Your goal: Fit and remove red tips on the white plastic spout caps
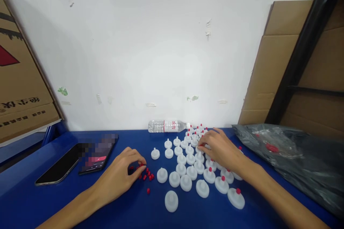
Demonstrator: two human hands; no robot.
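Several small red caps (149, 176) lie loose on the blue table at my left hand (127, 170). Its thumb and fingers curl together in a pinch among them, with red showing at the fingertips. To the right, my right hand (219, 146) reaches over a group of white round lids with upright nozzles (186, 182). Its thumb and fingers are drawn together at one lid; the fingertips partly hide what they grip. On the right side and at the back, several lids carry red caps on their nozzles, such as this capped lid (236, 198). Lids to the left have bare nozzles.
A clear plastic bottle (169, 126) lies against the white wall. Two phones (60, 164) rest at the left. A grey plastic bag (290, 157) with a clear bag of red pieces covers the right side. Cardboard (24, 78) stands at the left, with more at the right.
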